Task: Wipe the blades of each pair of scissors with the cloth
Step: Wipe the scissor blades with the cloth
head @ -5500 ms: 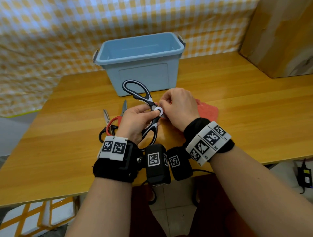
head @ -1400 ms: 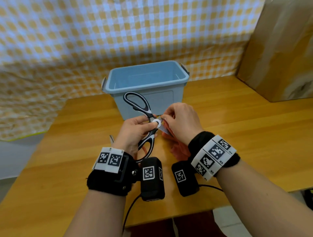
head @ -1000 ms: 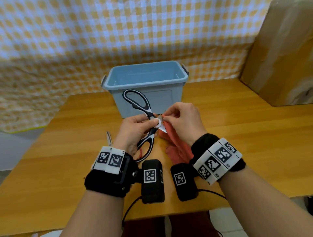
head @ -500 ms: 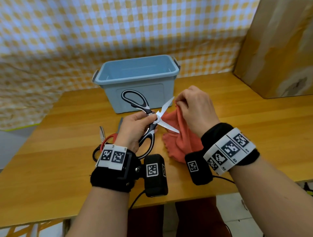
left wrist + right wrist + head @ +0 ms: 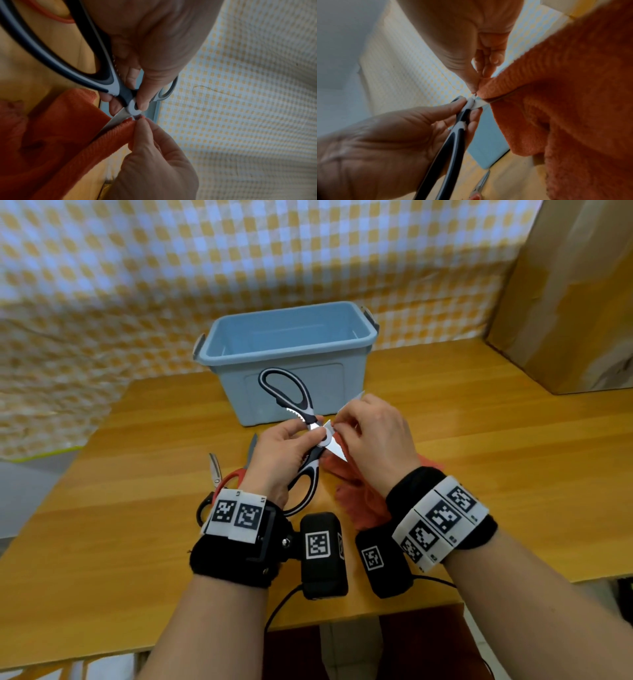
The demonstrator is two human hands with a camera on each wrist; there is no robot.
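Black-and-white scissors (image 5: 310, 436) held open above the table — orange cloth (image 5: 359, 494) folded over one blade.

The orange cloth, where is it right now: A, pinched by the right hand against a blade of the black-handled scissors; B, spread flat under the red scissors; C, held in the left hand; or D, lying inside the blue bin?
A: the right hand pinches the cloth onto a blade of the black-handled scissors near the pivot, while the left hand grips those scissors.
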